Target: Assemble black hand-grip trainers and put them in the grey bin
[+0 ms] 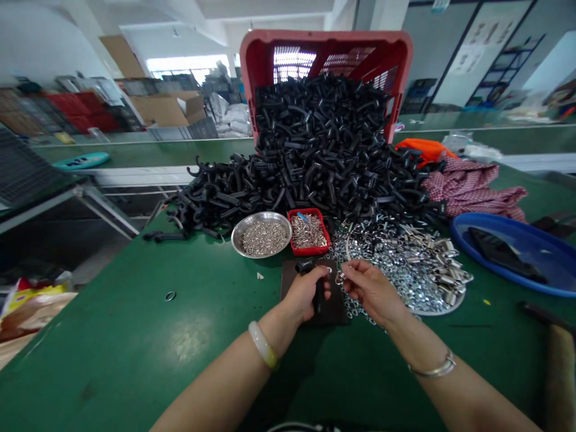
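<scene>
My left hand [306, 294] is closed around a black curved handle [305, 265], whose top end sticks out above the fist and lower end below it. A small shiny piece shows at its thumb tip, too small to name. My right hand [372, 293], just to the right, pinches small metal rings [341, 277] between thumb and fingers. Both hands are over a dark square pad [330, 316]. Beside the right hand lies a heap of small metal rings and fittings [405, 273] on a round tray. A steel bowl [238, 245] and a red basket [309, 251] of small metal parts stand beyond the left hand.
A tipped red crate [326, 37] spills black handles [324, 138] across the back of the green table [135, 342]. To the right are a blue tray [558, 282] with a dark flat object, a checked cloth [481, 186] and a hammer [560, 372]. One loose ring [170, 296] lies left.
</scene>
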Available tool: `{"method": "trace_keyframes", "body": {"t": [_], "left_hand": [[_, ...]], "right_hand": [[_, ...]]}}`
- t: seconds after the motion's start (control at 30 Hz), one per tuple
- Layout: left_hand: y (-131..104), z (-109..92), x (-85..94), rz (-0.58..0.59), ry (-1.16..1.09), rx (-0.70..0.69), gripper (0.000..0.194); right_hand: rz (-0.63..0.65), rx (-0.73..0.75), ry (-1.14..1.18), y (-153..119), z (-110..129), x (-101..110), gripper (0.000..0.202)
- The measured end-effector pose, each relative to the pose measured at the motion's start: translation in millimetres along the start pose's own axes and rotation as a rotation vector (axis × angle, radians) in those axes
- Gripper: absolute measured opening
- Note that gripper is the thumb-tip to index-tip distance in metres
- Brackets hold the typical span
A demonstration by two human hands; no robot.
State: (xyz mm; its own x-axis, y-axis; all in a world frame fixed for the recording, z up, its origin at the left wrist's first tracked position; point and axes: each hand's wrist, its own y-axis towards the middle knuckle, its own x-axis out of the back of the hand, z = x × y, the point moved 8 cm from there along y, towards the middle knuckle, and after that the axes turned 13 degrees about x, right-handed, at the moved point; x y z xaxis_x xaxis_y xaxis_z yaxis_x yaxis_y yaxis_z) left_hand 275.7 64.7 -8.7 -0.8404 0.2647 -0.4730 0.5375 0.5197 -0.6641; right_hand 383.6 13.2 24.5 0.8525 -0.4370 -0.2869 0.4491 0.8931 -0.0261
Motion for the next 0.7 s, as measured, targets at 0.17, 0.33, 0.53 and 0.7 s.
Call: {"method": "trace_keyframes", "body": {"t": [0.17, 0.33, 0.53, 0.7], "left_hand": [[-1.6, -1.1, 3.8, 0.044, -0.003, -0.016, 0.008], [-2.9, 0.5, 10.2, 0.042, -0.058, 0.020, 0.014], [-4.4, 2.5, 0.8, 0.207, -0.171, 0.101, 0.009], [-4.6, 7.8, 1.9, 0.270, -0.295, 0.187, 0.007]], "right_hand": [[0.009, -0.033, 0.018, -0.7, -5.7, -12.4, 0.036], [-0.036, -0.017, 0.063, 2.1, -6.8, -17.4, 0.036], [-0.053, 0.007, 0.141, 3.4, -10.6, -28.7, 0.036], [-0.126, 0.005, 0.187, 9.3, -22.2, -27.5, 0.039]]}}
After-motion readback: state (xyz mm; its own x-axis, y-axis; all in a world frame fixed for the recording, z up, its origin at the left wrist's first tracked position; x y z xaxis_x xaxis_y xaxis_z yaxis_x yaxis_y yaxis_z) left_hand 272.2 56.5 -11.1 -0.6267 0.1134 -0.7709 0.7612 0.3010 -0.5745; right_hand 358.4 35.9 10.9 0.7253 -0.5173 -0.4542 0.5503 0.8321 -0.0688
